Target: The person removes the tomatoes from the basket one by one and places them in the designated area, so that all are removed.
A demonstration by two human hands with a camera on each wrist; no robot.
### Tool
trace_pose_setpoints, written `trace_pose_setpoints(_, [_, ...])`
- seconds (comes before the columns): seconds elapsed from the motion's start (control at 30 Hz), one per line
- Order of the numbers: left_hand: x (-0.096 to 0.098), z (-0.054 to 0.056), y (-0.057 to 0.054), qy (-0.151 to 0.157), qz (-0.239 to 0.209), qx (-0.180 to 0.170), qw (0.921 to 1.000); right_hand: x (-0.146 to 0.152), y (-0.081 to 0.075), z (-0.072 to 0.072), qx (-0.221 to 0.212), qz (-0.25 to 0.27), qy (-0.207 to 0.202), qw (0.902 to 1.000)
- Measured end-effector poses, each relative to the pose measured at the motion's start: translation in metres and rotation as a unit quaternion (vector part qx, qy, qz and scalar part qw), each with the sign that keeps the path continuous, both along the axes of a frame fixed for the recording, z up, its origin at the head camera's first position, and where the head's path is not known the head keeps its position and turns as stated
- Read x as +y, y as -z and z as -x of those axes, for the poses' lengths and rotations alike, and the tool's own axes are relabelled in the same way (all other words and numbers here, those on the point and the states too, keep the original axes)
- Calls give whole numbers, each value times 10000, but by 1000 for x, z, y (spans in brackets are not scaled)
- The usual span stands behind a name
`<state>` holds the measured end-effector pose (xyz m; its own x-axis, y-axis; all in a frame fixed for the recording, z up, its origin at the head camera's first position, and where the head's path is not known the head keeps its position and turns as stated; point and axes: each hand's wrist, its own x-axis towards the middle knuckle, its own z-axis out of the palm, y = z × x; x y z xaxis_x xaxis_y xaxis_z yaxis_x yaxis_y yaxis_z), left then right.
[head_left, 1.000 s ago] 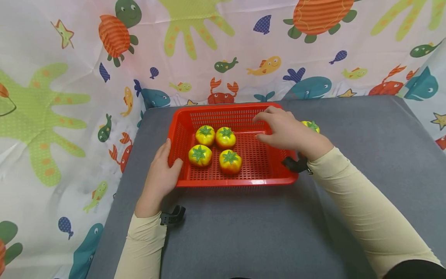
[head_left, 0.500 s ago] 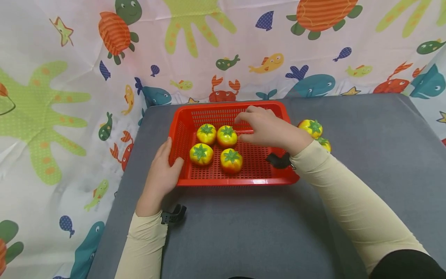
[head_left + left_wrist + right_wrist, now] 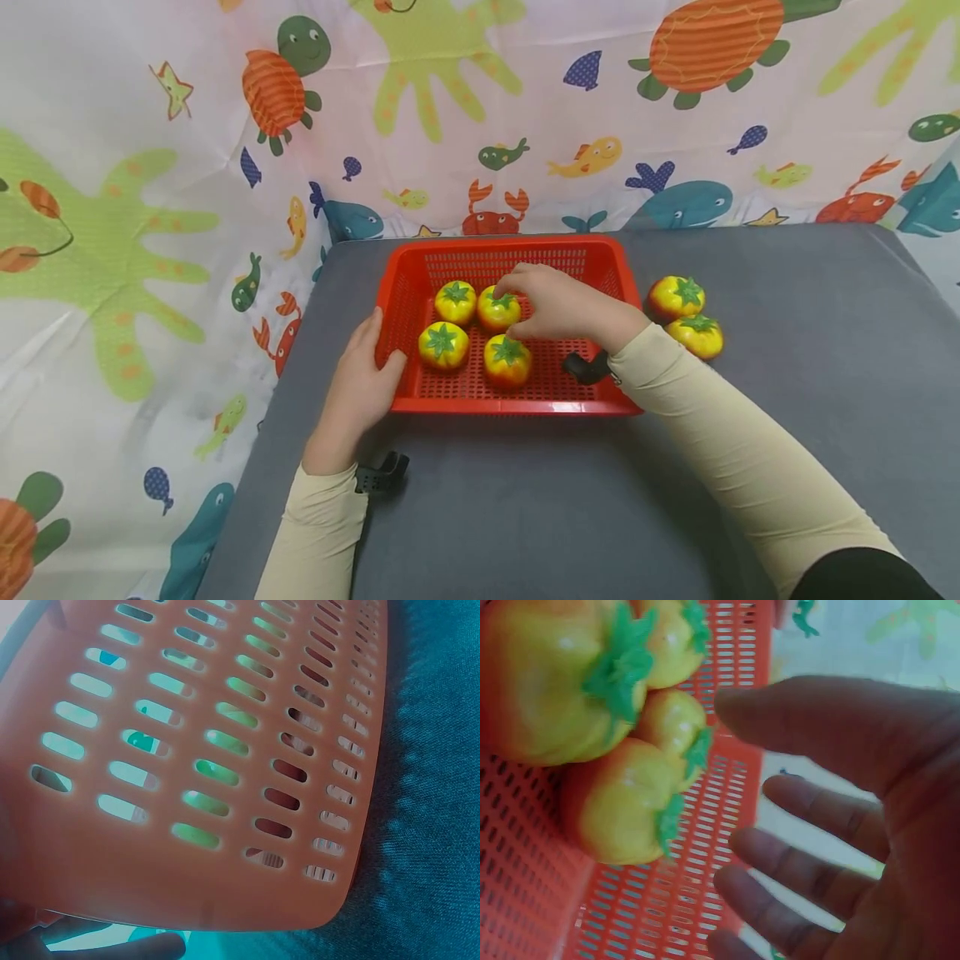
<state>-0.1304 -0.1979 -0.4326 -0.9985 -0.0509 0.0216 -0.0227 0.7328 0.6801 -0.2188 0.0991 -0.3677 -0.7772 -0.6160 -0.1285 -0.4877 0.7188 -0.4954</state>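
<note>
A red plastic basket (image 3: pixel 517 407) with slotted walls stands on the table, and several shiny yellow-and-red toy tomatoes with green leaf tops sit in its left half. My left hand (image 3: pixel 358 387) holds the basket's left rim, thumb on the inner side and fingers along the outside. Over the basket hovers my right hand (image 3: pixel 566 308), its thumb and fingers spread, close to the back-right tomato (image 3: pixel 498 313) and the front-right tomato (image 3: pixel 507 363). In the right wrist view, a gap separates the right fingers (image 3: pixel 795 862) from the tomatoes, and the hand holds nothing.
Two more toy tomatoes, a rear one (image 3: pixel 675 297) and a front one (image 3: pixel 697 335), lie on the grey table (image 3: pixel 525 500) right of the basket, next to the right forearm. A curtain (image 3: pixel 420 183) printed with sea animals hangs behind and along the left.
My right hand has moved left across the basket towards the tomatoes inside. Both tomatoes outside now show fully beside the forearm. My left hand stays on the rim; the head view has shifted slightly.
</note>
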Motion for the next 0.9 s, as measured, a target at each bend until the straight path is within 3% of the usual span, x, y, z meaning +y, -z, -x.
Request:
trace_pose_setpoints(0.33, [2, -1, -1, -98, -107, -170, 9997, -7, 15, 3, -462, 171, -364, 9981])
trace_pose_setpoints(0.7, [0, 1, -3, -60, -85, -120, 9999, -8, 25, 6, -960, 180, -690, 9928])
trace_pose_setpoints(0.9, [0, 0, 0, -62, -68, -138, 9999, -7, 30, 6, -893, 33, -829, 9925])
